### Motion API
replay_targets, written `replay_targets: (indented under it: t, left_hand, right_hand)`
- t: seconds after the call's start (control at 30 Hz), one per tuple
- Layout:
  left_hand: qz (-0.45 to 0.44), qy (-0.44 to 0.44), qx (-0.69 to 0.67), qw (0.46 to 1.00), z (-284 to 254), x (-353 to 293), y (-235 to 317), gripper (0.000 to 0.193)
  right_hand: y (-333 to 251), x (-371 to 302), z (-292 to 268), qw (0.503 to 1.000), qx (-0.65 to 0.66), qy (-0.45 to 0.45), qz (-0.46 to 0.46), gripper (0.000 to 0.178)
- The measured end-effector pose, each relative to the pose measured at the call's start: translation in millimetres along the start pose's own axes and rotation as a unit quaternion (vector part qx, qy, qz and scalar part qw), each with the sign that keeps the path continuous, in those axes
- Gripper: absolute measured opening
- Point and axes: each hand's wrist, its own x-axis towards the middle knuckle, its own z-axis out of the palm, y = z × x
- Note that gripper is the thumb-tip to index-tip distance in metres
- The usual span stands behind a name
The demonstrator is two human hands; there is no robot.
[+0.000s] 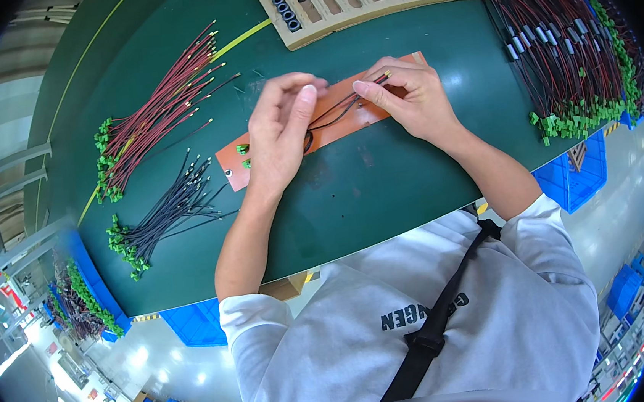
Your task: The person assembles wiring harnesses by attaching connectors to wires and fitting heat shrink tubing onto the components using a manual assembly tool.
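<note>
An orange board [357,121] lies slantwise on the green table, with two green connectors [243,156] at its left end. My right hand [413,101] pinches dark wires [333,110] between thumb and forefinger, close to their brass-coloured terminals [384,78]. These wires run left across the board toward a small black loop [307,141] beside my left palm. Over the board's left part is my left hand [278,124], its fingers bent and thumb apart, with nothing visible in its grip. Its fingertips are slightly blurred.
Red-and-black wires [164,104] and black wires [173,202] with green connectors lie at left. A slotted wooden rack [366,2] with dark round parts stands at the back. More wire bundles with grey sleeves [554,50] lie at right. Blue bins [580,171] stand below the table.
</note>
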Motion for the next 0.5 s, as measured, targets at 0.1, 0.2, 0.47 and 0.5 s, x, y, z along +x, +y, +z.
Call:
replay_targets:
  t: [0.1, 0.2, 0.47, 0.5]
  left_hand:
    - [0.115, 0.049, 0.069, 0.99, -14.2, -3.5, 13.5, 0.012]
    - [0.18, 0.08, 0.223, 0.955, -41.8, -27.8, 22.6, 0.005]
    - [0.303, -0.017, 0.397, 0.866, -45.5, -47.6, 4.0, 0.017]
    - [0.296, -0.015, 0.403, 0.866, -45.3, -45.4, 5.6, 0.017]
  right_hand:
    - [6.7, -4.3, -4.4, 0.994, -0.084, 0.027, -0.071, 0.021]
    - [10.2, -6.8, -8.0, 0.985, -0.129, 0.038, -0.11, 0.021]
    - [8.8, -3.2, -10.9, 0.968, -0.208, 0.002, -0.141, 0.022]
    - [8.5, -2.8, -11.5, 0.968, -0.207, 0.001, -0.141, 0.023]
